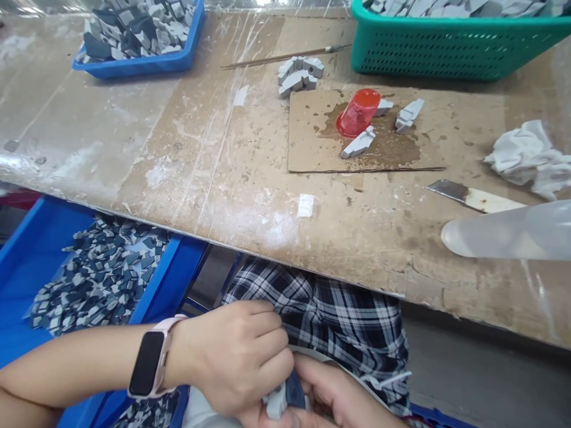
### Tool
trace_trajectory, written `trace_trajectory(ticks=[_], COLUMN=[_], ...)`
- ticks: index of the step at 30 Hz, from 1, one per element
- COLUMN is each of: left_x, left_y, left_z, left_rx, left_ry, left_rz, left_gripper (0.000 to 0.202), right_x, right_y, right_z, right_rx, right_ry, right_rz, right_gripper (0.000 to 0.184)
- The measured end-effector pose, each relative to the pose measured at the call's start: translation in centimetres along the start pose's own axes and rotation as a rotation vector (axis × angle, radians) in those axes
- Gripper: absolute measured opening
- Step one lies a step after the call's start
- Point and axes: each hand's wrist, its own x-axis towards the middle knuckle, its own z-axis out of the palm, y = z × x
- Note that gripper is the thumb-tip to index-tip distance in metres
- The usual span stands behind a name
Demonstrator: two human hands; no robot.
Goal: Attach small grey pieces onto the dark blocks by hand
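Note:
My left hand [232, 356], a pink-strapped smartwatch [148, 362] on its wrist, is closed over a small grey and dark blue piece [285, 401] low in front of me. My right hand [325, 395] comes from below and holds the same piece from the other side. Part of the piece is hidden by my fingers. A white cloth or apron [203, 413] lies under my hands, over my plaid trousers [321, 315].
Above my lap runs a stained workbench edge [223, 223]. It bears a cardboard sheet [312, 148], an inverted red cup [358, 113], several grey pieces, a scraper [468, 197], crumpled cloth [530, 157], a blue tray [143, 44] and a green basket [459, 44]. A blue bin [44, 261] of pieces stands below left.

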Motion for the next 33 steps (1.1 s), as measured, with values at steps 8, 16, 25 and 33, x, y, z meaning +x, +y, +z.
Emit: trace_trajectory(ticks=[8, 16, 25, 33], left_x=[-1.2, -1.2, -1.2, -0.7], left_y=[0.1, -0.5, -0.7, 0.3], left_z=[2.3, 1.6, 0.5, 0.1], left_rx=[-0.230, -0.177, -0.165, -0.357], left_ry=[-0.022, -0.054, 0.127, 0.295], left_rz=[-0.053, -0.265, -0.352, -0.395], left_gripper=[0.078, 0.065, 0.051, 0.028], right_x=[-0.6, -0.3, -1.2, -1.1], right_y=[-0.8, 0.3, 1.8, 1.8], right_z=[-0.2, 0.7, -0.2, -0.2], right_rx=[-0.085, 0.032, -0.511, -0.444], right_ry=[-0.029, 0.162, 0.716, 0.796], right_rz=[0.023, 0.066, -0.549, -0.677], right_gripper=[0.019, 0.020, 0.016, 0.019])
